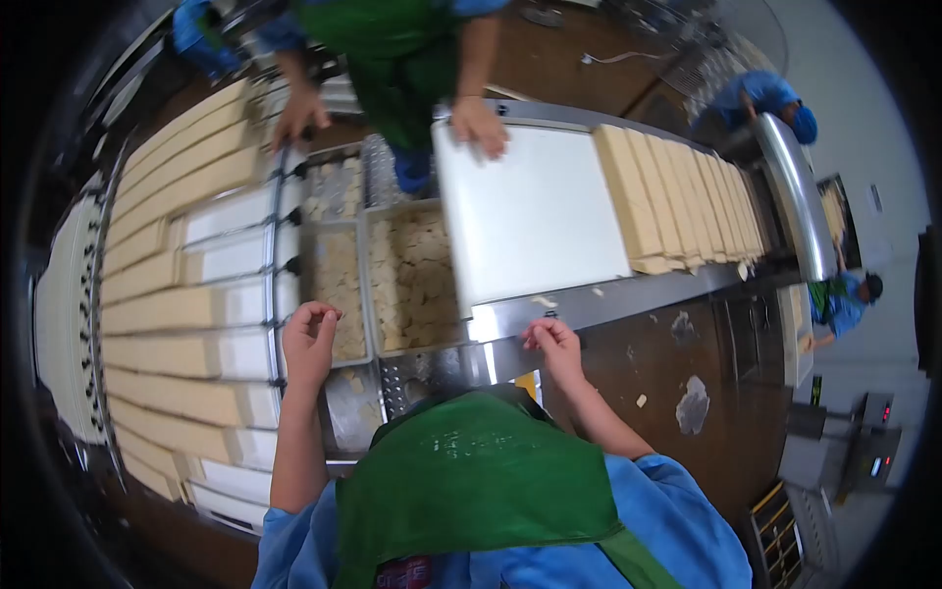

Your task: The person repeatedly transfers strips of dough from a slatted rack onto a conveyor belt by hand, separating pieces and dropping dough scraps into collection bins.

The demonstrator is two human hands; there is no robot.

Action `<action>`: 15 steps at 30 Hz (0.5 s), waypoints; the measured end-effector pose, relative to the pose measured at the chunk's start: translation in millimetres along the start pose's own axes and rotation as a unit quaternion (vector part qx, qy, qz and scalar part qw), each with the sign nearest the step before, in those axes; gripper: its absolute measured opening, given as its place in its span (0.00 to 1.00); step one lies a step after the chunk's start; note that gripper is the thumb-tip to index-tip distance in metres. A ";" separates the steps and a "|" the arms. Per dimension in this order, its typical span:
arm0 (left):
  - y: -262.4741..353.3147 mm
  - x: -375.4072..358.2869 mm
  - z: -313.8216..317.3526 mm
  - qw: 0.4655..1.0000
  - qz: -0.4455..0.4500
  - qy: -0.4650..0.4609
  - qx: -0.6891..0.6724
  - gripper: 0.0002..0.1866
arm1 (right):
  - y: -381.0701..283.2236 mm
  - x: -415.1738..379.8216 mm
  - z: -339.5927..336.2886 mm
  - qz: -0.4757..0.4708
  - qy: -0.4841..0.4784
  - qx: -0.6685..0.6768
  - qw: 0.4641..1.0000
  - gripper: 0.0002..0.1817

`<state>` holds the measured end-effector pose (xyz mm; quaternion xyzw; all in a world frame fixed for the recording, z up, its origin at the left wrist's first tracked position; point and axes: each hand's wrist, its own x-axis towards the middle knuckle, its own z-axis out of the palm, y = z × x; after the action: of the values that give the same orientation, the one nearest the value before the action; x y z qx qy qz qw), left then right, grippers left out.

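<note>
My left hand [311,346] is above the scrap bins at the left, its fingers closed in a pinch; anything between them is too small to make out. Near the front edge of the white conveyor belt [535,211], my right hand [555,348] hovers with curled fingers, and I cannot see whether they hold anything. Beneath and beside my left hand, a bin [365,294] contains pale scraps [339,270]. Between my hands stands a larger bin [404,349] of broken cream-coloured pieces [417,255].
Long cream dough-like strips [162,309] lie across a slatted rack at left. More upright slabs [677,201] line the belt's right end, before a metal roller [797,196]. Opposite, a co-worker in a green apron [383,39] rests one hand [479,126] on the belt.
</note>
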<state>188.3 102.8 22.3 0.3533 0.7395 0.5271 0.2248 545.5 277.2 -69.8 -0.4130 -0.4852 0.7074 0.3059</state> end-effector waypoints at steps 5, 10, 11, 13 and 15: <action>34.8 44.9 119.9 0.994 0.021 -0.103 0.018 0.04 | -6.0 52.2 -124.3 -0.024 0.352 0.102 0.930 0.16; 87.8 83.8 251.4 0.972 0.086 -0.204 0.079 0.04 | -0.8 131.1 -225.9 -0.071 0.470 0.035 0.879 0.21; 95.2 87.7 268.4 0.968 0.062 -0.220 0.099 0.05 | 4.6 142.2 -231.3 -0.075 0.473 0.021 0.878 0.22; 114.6 100.0 300.8 0.958 0.015 -0.251 0.141 0.06 | -2.7 151.4 -224.8 -0.077 0.439 0.006 0.895 0.28; 99.8 121.9 331.1 0.944 0.025 -0.290 0.154 0.07 | -9.8 153.4 -209.1 -0.092 0.461 -0.030 0.882 0.26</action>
<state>371.1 420.3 7.2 0.5397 0.7051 0.2871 0.3594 657.7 499.1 -143.9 -0.6547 -0.3467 0.3909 0.5462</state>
